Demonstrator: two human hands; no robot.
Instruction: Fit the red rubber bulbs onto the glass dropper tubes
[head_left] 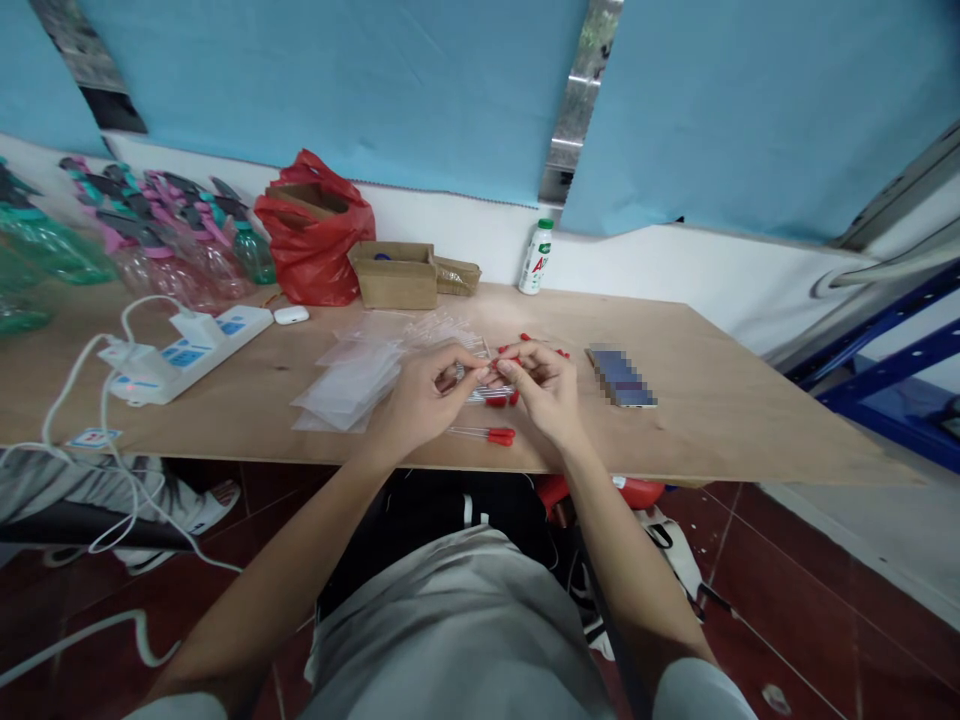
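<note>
My left hand (pixel 433 392) and my right hand (pixel 546 388) meet above the table, fingertips nearly touching, both closed in a pinch. A small red rubber bulb (pixel 496 366) shows between them, in my right fingers. A thin clear tube seems to be in my left fingers, but they largely hide it. Below my hands lies a pile of clear droppers with red bulbs (pixel 498 400), partly covered. Nearer the table's front edge are droppers with red bulbs (pixel 501 436), side by side. Loose clear tubes (pixel 444 328) lie behind my left hand.
Clear plastic bags (pixel 349 388) lie left of my hands. A phone (pixel 622 377) is on the right. Behind stand a white bottle (pixel 535 258), a cardboard box (pixel 397 278) and a red plastic bag (pixel 319 240). A power strip (pixel 191 358) and several spray bottles (pixel 176 275) occupy the left.
</note>
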